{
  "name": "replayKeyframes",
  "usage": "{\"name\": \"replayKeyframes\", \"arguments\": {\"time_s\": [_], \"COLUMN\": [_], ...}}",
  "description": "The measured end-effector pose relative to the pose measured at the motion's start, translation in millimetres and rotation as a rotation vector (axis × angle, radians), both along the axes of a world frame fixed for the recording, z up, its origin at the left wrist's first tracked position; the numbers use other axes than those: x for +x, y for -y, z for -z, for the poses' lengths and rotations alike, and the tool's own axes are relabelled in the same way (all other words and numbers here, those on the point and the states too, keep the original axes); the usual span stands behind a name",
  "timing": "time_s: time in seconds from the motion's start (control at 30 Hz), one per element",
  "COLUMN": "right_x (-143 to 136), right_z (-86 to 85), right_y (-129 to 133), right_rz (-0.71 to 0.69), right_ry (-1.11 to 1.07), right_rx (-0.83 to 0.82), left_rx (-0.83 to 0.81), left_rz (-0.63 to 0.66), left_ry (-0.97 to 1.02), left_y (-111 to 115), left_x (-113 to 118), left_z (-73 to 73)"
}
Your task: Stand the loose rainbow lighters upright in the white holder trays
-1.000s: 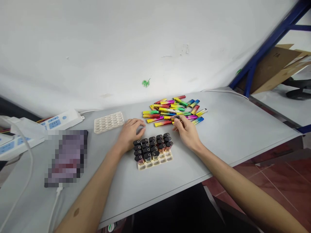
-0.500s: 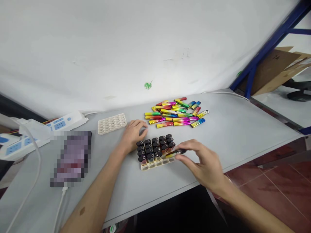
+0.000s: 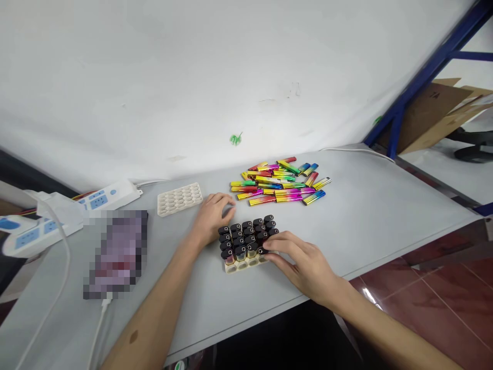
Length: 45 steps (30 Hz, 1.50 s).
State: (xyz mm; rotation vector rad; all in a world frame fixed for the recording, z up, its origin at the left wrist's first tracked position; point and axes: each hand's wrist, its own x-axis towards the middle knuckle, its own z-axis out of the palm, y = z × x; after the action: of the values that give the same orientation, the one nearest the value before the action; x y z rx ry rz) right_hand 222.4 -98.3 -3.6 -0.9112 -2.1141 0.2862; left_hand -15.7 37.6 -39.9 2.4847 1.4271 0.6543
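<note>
An off-white tray (image 3: 242, 266) with oval holes holds several upright sticks (image 3: 239, 251) with black caps and shiny coloured bodies. My right hand (image 3: 298, 259) pinches the cap of one black-capped stick (image 3: 262, 251) between thumb and fingers. That stick stands in the tray at the right of its row, and its body is mostly hidden. Oval holes show along the near edge. Resting on the table by the tray's far left corner, my left hand (image 3: 212, 218) has its fingers loosely bent and apart, with nothing seen in them.
Shiny multicoloured sticks (image 3: 281, 185) lie in a loose pile behind the tray. A second off-white tray (image 3: 179, 199) with holes lies left of my left hand. Further left are a blurred-out phone-like device (image 3: 117, 254) with a white cable and power strips (image 3: 111, 198).
My right hand has moved left and brought the tilted black-capped stick upright into the tray. My left hand stays by the tray. The view has shifted slightly.
</note>
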Motion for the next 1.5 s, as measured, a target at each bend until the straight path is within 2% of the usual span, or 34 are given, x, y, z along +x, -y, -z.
{"name": "replayKeyframes", "arguments": {"time_s": [0.37, 0.6, 0.8, 0.97, 1.1, 1.3, 1.4, 1.5], "right_x": [5.9, 3.3, 6.0, 8.1, 10.1, 12.3, 22.7, 46.8], "right_z": [15.6, 31.2, 34.3, 27.3, 21.9, 20.6, 22.7, 27.7], "right_y": [1.3, 4.6, 8.3, 5.2, 0.1, -6.0, -17.8, -38.7], "right_rz": [0.148, 0.131, 0.17, 0.264, 0.272, 0.296, 0.331, 0.466], "right_ry": [0.129, 0.073, -0.115, -0.2, -0.278, -0.344, -0.323, -0.153], "right_rx": [0.06, 0.05, -0.135, -0.346, -0.511, -0.635, -0.603, -0.39], "left_rx": [-0.005, -0.011, -0.026, -0.019, -0.032, -0.022, -0.021, -0.026], "left_rz": [-0.01, -0.008, -0.014, -0.016, -0.022, -0.018, -0.021, -0.016], "left_ry": [-0.008, -0.006, 0.001, 0.007, -0.008, -0.006, -0.004, -0.003], "left_y": [-0.5, 0.6, 1.1, 1.1, 1.7, 1.7, 1.5, 1.7], "left_x": [-0.2, 0.0, 0.4, 0.4, 0.7, 0.6, 0.3, 0.2], "left_z": [1.2, -1.3, -2.0, -1.1, -2.9, -3.0, -2.7, -3.4]}}
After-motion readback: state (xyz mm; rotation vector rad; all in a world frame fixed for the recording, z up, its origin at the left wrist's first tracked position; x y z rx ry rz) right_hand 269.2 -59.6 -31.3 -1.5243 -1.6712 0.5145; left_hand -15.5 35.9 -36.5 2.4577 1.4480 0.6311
